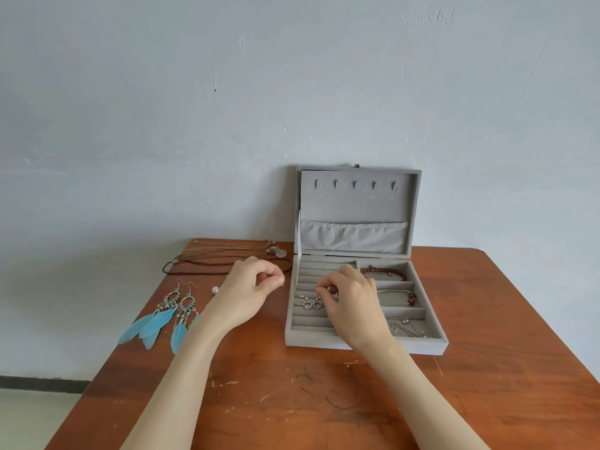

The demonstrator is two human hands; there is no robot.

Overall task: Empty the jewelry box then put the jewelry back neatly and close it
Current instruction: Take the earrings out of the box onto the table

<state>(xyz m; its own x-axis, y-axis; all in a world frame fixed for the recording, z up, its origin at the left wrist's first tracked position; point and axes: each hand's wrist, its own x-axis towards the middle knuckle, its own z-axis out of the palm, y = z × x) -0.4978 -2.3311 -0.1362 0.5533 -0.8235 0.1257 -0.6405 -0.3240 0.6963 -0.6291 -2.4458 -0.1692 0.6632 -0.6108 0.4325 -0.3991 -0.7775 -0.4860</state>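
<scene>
The grey velvet jewelry box (pixel 367 343) stands open on the table, its lid upright against the wall. My right hand (pixel 352 300) is inside over the ring rolls, fingertips pinched on a small silver earring (pixel 316 303); its twin (pixel 306 305) lies beside it. Right compartments hold a red bead bracelet (pixel 386 271), a thin bangle with red beads (pixel 407 296) and a silver chain (pixel 406 328). My left hand (pixel 250 292) hovers left of the box, fingers curled; what it holds, if anything, is hidden.
On the wooden table (pixel 324 401), left of the box, lie two blue feather earrings (pixel 162 315), a pearl piece (pixel 215 290), a dark bead necklace (pixel 201 266) and thin cord necklaces with pendants (pixel 259 250). The wall is right behind the box.
</scene>
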